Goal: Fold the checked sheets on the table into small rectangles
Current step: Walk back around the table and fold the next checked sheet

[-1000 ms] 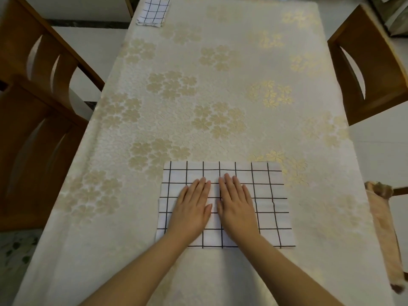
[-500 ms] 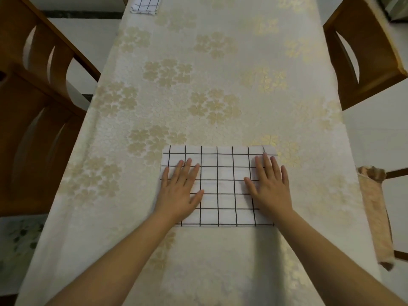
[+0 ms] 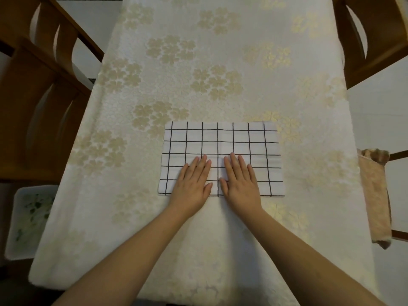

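Left hand [image 3: 191, 184], right hand [image 3: 241, 183], flat on checked sheet [image 3: 220, 142], near edge

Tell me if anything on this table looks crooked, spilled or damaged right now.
Nothing stands out. The checked sheet lies flat and square on the tablecloth, with the left hand and right hand pressed flat on it.

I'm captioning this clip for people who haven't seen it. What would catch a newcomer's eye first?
Most striking is the checked sheet, a white rectangle with black grid lines lying flat near the table's front edge. The left hand and right hand press flat on its near half, side by side, fingers straight. Around them spreads a cream tablecloth with pale gold flowers, flanked by wooden chairs.
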